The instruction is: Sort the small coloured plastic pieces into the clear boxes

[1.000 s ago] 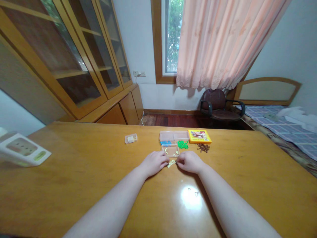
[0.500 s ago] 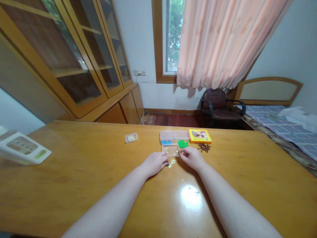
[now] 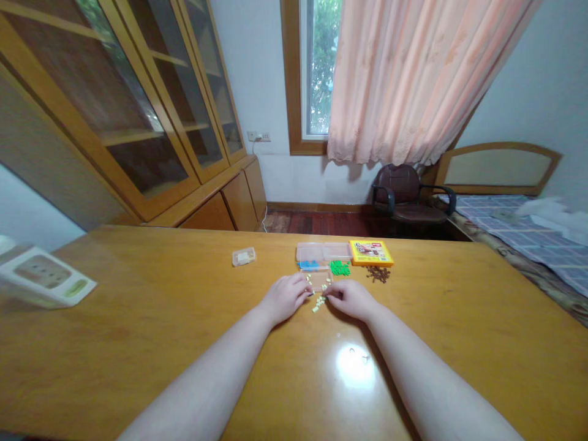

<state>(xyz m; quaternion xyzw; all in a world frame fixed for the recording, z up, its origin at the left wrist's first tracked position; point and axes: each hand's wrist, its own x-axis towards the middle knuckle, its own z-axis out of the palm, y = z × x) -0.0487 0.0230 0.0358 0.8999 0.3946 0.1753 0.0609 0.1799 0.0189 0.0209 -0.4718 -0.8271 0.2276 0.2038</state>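
Note:
My left hand [image 3: 288, 297] is at the near left corner of a shallow clear plastic tray [image 3: 320, 288], its fingers closed in a pinch. A small pale-yellow piece shows at its fingertips. Across from it, my right hand [image 3: 349, 298] reaches down to a loose pile of pale-yellow pieces [image 3: 316, 307] on the table, thumb and fingers pinched together. What lies between those fingertips is too small to make out. Several more pale-yellow pieces sit inside the tray along its left and right sides.
Behind the tray are blue pieces [image 3: 308, 264], green pieces [image 3: 340, 267] and an open clear case [image 3: 324, 250]. To the right lie a yellow box [image 3: 372, 252] and brown pieces [image 3: 378, 274]. A small clear box [image 3: 243, 256] and a white container [image 3: 46, 275] stand left on the table [image 3: 160, 318].
My right hand has moved from the tray's right side toward me and left, down to the pale-yellow pile. My left hand has shifted slightly up, away from the pile toward the tray.

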